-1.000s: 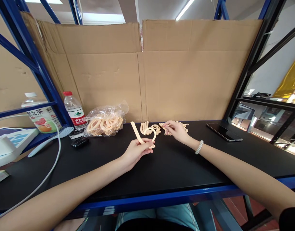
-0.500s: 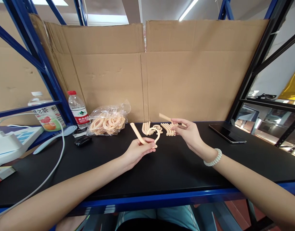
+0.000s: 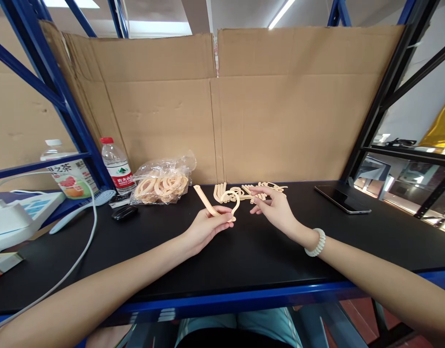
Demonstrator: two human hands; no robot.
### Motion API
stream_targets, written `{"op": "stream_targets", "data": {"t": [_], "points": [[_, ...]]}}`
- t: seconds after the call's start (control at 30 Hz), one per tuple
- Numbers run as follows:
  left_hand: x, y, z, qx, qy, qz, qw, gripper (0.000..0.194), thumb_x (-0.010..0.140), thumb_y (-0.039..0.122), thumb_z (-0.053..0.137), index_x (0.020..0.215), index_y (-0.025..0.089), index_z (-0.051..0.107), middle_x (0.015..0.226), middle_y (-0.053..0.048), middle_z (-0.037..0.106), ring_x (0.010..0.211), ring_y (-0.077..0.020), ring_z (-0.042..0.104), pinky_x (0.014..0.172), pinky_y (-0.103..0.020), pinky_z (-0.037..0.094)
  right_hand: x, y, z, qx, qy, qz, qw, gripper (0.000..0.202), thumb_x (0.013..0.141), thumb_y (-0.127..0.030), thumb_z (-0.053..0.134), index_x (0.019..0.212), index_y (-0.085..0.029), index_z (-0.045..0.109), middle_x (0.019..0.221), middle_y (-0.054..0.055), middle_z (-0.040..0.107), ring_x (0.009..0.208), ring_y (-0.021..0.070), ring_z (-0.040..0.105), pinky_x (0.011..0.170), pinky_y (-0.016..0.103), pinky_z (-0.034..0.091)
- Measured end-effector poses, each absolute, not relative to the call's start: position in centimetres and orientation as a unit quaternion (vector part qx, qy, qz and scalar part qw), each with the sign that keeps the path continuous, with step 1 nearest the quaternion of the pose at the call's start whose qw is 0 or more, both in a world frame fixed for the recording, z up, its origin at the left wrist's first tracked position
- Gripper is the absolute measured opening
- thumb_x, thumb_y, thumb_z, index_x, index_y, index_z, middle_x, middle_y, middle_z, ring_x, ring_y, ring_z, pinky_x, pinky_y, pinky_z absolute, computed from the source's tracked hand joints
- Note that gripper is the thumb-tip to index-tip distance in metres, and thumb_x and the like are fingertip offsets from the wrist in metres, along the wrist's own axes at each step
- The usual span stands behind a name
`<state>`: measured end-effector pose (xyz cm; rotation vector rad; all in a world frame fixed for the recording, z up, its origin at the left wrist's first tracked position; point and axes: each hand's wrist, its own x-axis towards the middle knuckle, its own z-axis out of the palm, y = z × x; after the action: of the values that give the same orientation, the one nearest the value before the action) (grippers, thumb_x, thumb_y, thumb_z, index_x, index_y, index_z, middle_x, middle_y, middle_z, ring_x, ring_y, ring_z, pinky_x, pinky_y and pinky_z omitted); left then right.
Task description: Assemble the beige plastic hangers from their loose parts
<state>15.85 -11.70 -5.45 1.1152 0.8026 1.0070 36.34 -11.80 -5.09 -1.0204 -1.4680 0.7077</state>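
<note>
My left hand (image 3: 211, 227) is closed in a pinch on a flat beige straight piece (image 3: 205, 199) and a beige hook-shaped curved piece (image 3: 236, 203), which meet at the fingertips. The straight piece slants up to the left; the hook curls upward on the right. My right hand (image 3: 275, 208) is low over the rows of beige pieces, fingers drawn together around a thin beige strip (image 3: 245, 196) whose end sticks out to the left. Its fingers partly cover the strip. Behind the hands lie several curved beige pieces (image 3: 219, 192) and thin beige pieces (image 3: 275, 185).
A clear bag of beige rings (image 3: 162, 183) stands left of the pieces, beside a red-capped water bottle (image 3: 117, 166). A black mouse-like object (image 3: 125, 212), a white cable (image 3: 94, 227) and a power strip (image 3: 44, 212) are at left. A phone (image 3: 342, 199) lies right. Cardboard (image 3: 164, 116) walls the back.
My right hand has moved left and down with the strip, from above the pieces to low over them. My left hand keeps its hold, almost still.
</note>
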Motion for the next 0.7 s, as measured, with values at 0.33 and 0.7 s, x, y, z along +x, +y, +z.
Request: {"op": "stream_targets", "data": {"t": [0.33, 0.7], "points": [[15.7, -11.6, -5.4, 0.476, 0.337, 0.452, 0.675, 0.019, 0.067, 0.013, 0.079, 0.083, 0.01, 0.069, 0.075, -0.006, 0.069, 0.067, -0.011, 0.067, 0.069, -0.017, 0.055, 37.3, -12.1, -4.1, -0.427, -0.472, 0.569, 0.521, 0.03, 0.074, -0.004, 0.067, 0.103, -0.013, 0.062, 0.102, 0.011, 0.063, 0.081, 0.022, 0.07, 0.087, 0.04, 0.058], [15.6, -11.5, -5.7, 0.475, 0.32, 0.451, 0.684, 0.024, 0.062, 0.016, 0.084, 0.081, 0.01, 0.071, 0.074, -0.005, 0.07, 0.07, -0.0126, 0.068, 0.072, -0.018, 0.056, 36.3, -12.7, -5.3, -0.345, -0.5, 0.633, 0.481, 0.024, 0.07, -0.015, 0.076, 0.089, -0.015, 0.063, 0.088, 0.004, 0.065, 0.089, 0.0168, 0.066, 0.087, 0.031, 0.054]]}}
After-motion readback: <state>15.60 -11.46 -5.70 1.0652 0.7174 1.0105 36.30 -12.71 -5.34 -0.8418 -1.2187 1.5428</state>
